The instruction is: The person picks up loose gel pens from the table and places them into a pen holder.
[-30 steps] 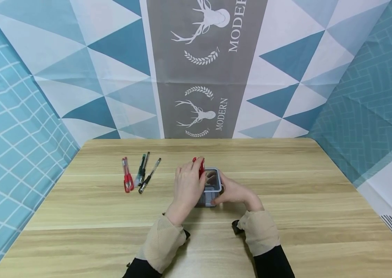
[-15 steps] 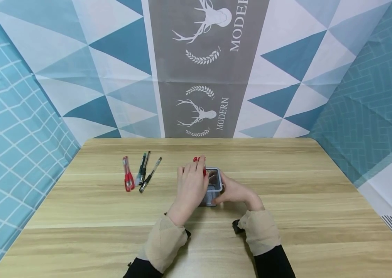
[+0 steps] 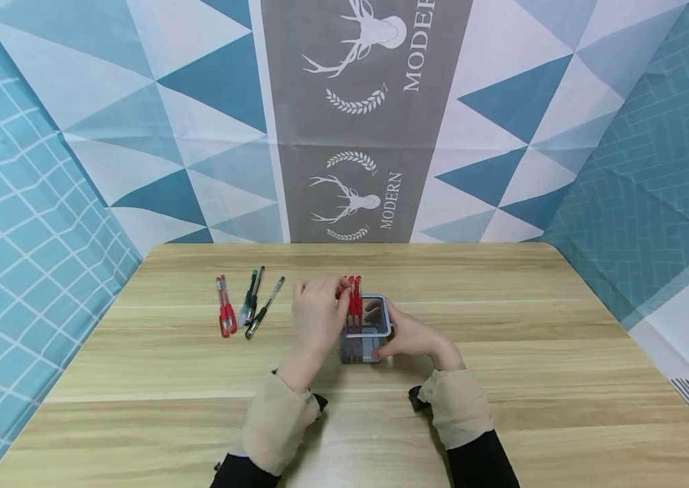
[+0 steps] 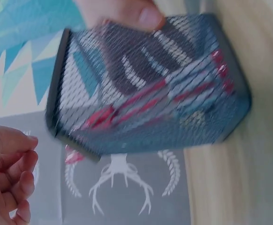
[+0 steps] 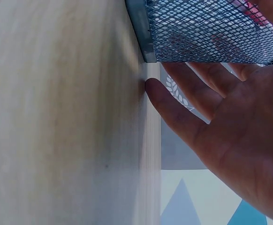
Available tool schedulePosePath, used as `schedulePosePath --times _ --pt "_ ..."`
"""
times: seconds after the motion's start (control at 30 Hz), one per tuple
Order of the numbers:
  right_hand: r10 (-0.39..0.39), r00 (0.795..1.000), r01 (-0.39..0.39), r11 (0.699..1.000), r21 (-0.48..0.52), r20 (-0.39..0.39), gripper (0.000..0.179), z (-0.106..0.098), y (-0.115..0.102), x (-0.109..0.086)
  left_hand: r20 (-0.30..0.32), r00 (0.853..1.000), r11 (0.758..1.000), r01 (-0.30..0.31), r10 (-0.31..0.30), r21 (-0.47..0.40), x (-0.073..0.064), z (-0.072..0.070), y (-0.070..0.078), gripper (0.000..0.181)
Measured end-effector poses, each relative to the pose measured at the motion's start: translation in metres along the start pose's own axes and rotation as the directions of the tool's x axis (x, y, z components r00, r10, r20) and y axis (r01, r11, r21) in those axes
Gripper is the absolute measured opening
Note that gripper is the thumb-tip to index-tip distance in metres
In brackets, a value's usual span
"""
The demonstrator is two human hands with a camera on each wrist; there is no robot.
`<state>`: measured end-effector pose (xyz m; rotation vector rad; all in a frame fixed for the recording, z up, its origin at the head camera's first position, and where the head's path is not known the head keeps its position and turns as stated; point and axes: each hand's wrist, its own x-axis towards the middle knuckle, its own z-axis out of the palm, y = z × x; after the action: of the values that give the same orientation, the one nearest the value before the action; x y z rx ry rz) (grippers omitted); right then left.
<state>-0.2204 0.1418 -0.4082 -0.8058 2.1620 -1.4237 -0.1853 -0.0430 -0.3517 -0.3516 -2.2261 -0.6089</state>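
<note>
A dark mesh pen holder (image 3: 360, 351) stands upright on the table in the head view. My right hand (image 3: 416, 337) grips it from the right, thumb at the front wall and fingers behind it. Several red pens (image 3: 355, 301) stand inside along its left side, their red tops above the rim; the left wrist view shows them through the mesh (image 4: 148, 98). My left hand (image 3: 318, 313) is just left of those tops. In the left wrist view its fingers are loosely bent, with nothing between them, apart from the holder's rim.
To the left on the wooden table (image 3: 155, 366) lie two red pens (image 3: 226, 308), a green-capped pen (image 3: 251, 291) beside a black one (image 3: 256, 288), and another black pen (image 3: 265, 308) lying slanted. A patterned cloth wall (image 3: 350, 122) rises behind the table's far edge.
My left hand has let go of the red pens and moved left, uncovering their tops in the holder. My right hand keeps its grip in the same place.
</note>
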Motion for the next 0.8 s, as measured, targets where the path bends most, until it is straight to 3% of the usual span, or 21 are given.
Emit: schedulePosePath --times 0.2,0.4,0.5,0.67,0.73,0.8 --pt "-0.009 1.000 0.009 1.000 -0.004 0.000 0.089 0.000 0.000 0.000 -0.019 0.996 0.996 0.090 -0.090 0.015 0.005 -0.007 -0.019 0.004" --pt "-0.004 1.000 0.004 1.000 -0.013 -0.005 0.090 0.000 0.000 0.000 0.035 0.976 0.975 0.212 -0.215 0.064 0.004 -0.013 -0.046 0.003" --pt "-0.003 1.000 0.003 1.000 -0.008 -0.005 0.091 0.000 -0.001 -0.001 0.079 0.956 0.956 0.273 -0.282 0.107 0.002 -0.016 -0.059 0.003" --pt "0.005 1.000 -0.005 1.000 -0.011 -0.009 0.088 0.000 -0.003 -0.001 0.162 0.905 0.917 0.376 -0.394 0.130 -0.004 -0.014 -0.080 0.003" --pt "0.008 1.000 -0.008 1.000 -0.012 -0.009 0.086 0.001 -0.004 -0.001 0.194 0.882 0.901 0.404 -0.429 0.158 -0.007 -0.012 -0.086 0.005" --pt "0.011 1.000 -0.011 1.000 -0.009 -0.009 0.085 0.001 -0.004 -0.001 0.216 0.870 0.893 0.406 -0.443 0.196 -0.010 -0.011 -0.092 0.006"
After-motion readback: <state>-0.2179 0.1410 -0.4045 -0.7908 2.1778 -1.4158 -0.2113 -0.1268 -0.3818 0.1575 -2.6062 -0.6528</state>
